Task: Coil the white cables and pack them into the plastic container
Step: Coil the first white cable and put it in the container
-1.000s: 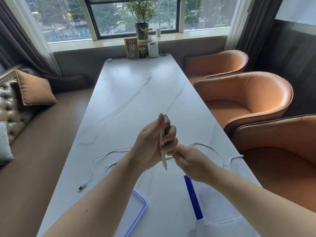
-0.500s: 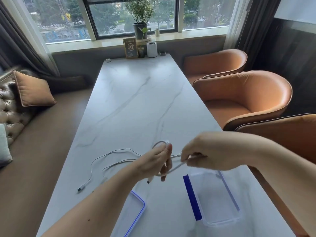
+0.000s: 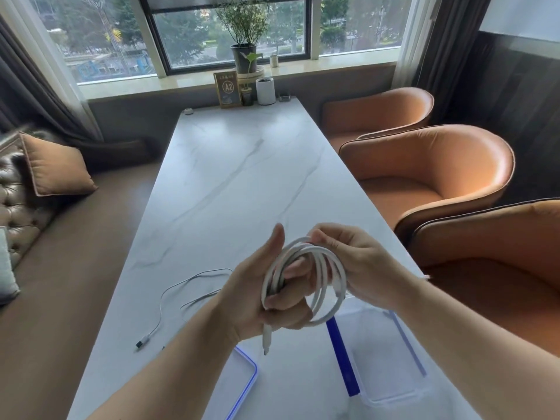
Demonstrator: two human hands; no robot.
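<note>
A white cable (image 3: 325, 275) is wound in several loops around the fingers of my left hand (image 3: 257, 298), held above the table. One plug end hangs down below that hand. My right hand (image 3: 360, 265) grips the coil's top and right side. A second white cable (image 3: 181, 286) lies loose on the marble table (image 3: 236, 177) to the left, its plug near the left edge. Below my hands stands the clear plastic container (image 3: 391, 356) with blue clips, lid off. Its blue-rimmed lid (image 3: 242, 386) lies to the left of it.
Three orange armchairs (image 3: 439, 177) line the table's right side. A brown sofa with a cushion (image 3: 51, 168) runs along the left. At the far end stand a sign, a white cup (image 3: 265, 90) and a potted plant.
The cable that was stretched between my hands is now gathered into a coil around my left fingers. Both hands rose and came together over the container.
</note>
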